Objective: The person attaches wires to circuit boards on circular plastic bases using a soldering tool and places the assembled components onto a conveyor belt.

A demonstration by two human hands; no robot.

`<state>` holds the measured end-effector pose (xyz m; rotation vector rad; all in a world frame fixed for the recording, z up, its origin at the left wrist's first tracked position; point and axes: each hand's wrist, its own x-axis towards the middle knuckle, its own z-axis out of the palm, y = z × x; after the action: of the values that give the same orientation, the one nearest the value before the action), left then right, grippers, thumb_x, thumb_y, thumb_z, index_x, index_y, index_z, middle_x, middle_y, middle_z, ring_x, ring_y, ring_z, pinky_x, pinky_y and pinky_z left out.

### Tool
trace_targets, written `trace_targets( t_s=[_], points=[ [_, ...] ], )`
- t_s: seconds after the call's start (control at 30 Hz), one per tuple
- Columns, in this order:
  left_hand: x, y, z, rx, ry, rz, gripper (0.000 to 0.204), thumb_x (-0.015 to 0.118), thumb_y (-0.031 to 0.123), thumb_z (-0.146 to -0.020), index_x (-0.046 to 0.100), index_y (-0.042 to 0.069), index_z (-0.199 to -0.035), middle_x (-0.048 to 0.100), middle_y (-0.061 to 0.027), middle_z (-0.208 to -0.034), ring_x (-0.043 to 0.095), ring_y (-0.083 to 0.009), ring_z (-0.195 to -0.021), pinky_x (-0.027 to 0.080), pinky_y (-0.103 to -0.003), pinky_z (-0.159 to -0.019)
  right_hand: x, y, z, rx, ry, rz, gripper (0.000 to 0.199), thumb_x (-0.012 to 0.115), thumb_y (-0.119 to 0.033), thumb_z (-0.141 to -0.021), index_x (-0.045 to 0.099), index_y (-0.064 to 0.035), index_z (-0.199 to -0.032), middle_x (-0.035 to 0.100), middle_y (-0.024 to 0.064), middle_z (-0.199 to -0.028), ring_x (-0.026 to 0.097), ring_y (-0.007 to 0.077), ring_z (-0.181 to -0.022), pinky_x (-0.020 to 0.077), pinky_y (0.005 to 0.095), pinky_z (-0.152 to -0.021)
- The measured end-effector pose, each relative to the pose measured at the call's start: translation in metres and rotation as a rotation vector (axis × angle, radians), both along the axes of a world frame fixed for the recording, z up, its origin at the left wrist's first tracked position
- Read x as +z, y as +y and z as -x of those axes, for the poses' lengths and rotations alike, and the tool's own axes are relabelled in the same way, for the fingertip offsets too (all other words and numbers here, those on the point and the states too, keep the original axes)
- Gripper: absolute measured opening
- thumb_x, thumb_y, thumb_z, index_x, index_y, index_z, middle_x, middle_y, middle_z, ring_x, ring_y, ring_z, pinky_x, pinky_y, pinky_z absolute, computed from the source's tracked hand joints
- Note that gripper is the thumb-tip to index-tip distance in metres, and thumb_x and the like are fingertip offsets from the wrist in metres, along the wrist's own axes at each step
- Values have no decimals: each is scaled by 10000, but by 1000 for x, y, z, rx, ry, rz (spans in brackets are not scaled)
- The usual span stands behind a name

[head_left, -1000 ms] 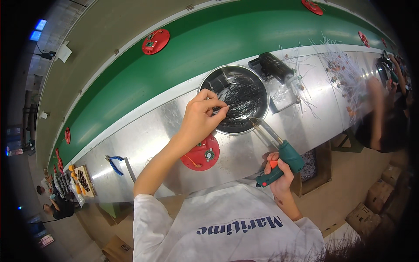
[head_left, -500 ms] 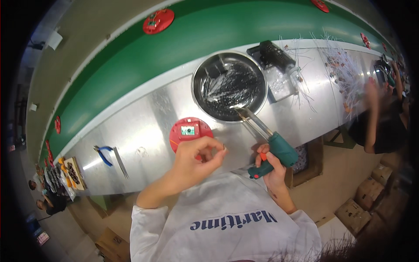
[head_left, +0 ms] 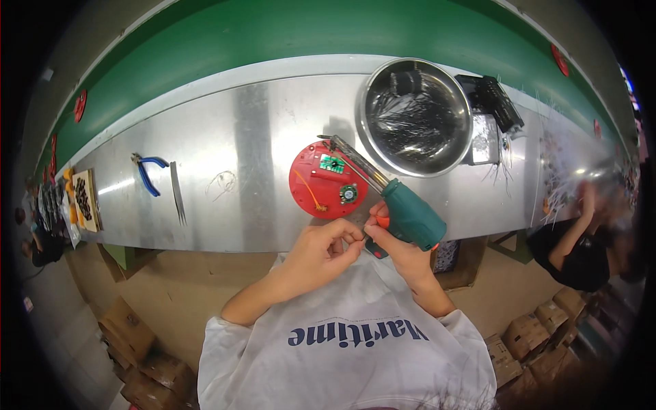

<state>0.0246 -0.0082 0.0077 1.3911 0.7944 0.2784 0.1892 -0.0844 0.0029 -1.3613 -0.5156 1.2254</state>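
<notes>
My right hand (head_left: 404,257) is wrapped around the handle of a dark green soldering gun (head_left: 413,213) with an orange trigger. Its long metal tip (head_left: 355,160) reaches over a round red plastic housing (head_left: 301,198), beside a small green circuit board (head_left: 331,162) there. A small round speaker (head_left: 348,194) and a yellow wire (head_left: 309,190) also sit in the housing. Close by the gun's handle, my left hand (head_left: 320,251) pinches what looks like a short black wire, mostly hidden by the fingers.
A steel bowl (head_left: 418,172) of black wires stands behind the gun. Right of it lie a black device (head_left: 497,102) and white wires (head_left: 557,164). Blue-handled pliers (head_left: 147,176) and tweezers (head_left: 178,195) lie left. A green belt (head_left: 287,34) runs behind; a co-worker (head_left: 574,253) sits at right.
The soldering gun's tip has moved from the bowl's near rim to above the red housing. My hands have come close together, and the whole view has shifted.
</notes>
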Motion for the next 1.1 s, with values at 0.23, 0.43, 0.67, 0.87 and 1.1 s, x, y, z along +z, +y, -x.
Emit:
trace_targets(
  t_s=[0.23, 0.43, 0.67, 0.87, 1.1],
  points=[
    [-12, 5, 13, 338, 161, -211, 111, 709, 91, -846, 650, 1, -872, 650, -44, -668, 553, -53, -519, 413, -207, -475, -1, -1, -5, -62, -85, -37, 325, 697, 151, -712, 592, 7, -984, 616, 110, -1003, 637, 174, -831, 523, 289, -718],
    [-27, 31, 4, 483, 329, -397, 156, 695, 138, -866, 639, 16, -788, 644, -96, -604, 618, -151, -492, 458, -266, -461, -4, -5, -9, -88, -53, -50, 318, 681, 134, -720, 576, 5, -991, 591, 118, -1006, 613, 184, -845, 510, 308, -756],
    [-27, 28, 10, 496, 253, -476, 119, 682, 90, -873, 652, -13, -821, 661, -124, -668, 659, -186, -558, 492, -262, -492, -13, -10, -10, -58, -6, -55, 319, 691, 151, -746, 588, 1, -1008, 597, 101, -1029, 636, 158, -841, 525, 284, -724],
    [-21, 13, 20, 505, 316, -620, 100, 698, 67, -870, 675, -26, -843, 638, -64, -642, 558, -75, -535, 423, -214, -490, -10, -3, -9, -32, -31, -47, 322, 686, 152, -721, 584, 1, -987, 600, 98, -996, 634, 166, -819, 524, 280, -723],
    [-10, 7, 9, 428, 207, -669, 101, 662, -9, -867, 690, -32, -961, 687, -98, -799, 591, -119, -566, 467, -235, -506, -9, 0, -4, -8, -30, -11, 323, 710, 144, -721, 593, 2, -987, 607, 99, -1003, 638, 151, -821, 530, 279, -737]
  ],
)
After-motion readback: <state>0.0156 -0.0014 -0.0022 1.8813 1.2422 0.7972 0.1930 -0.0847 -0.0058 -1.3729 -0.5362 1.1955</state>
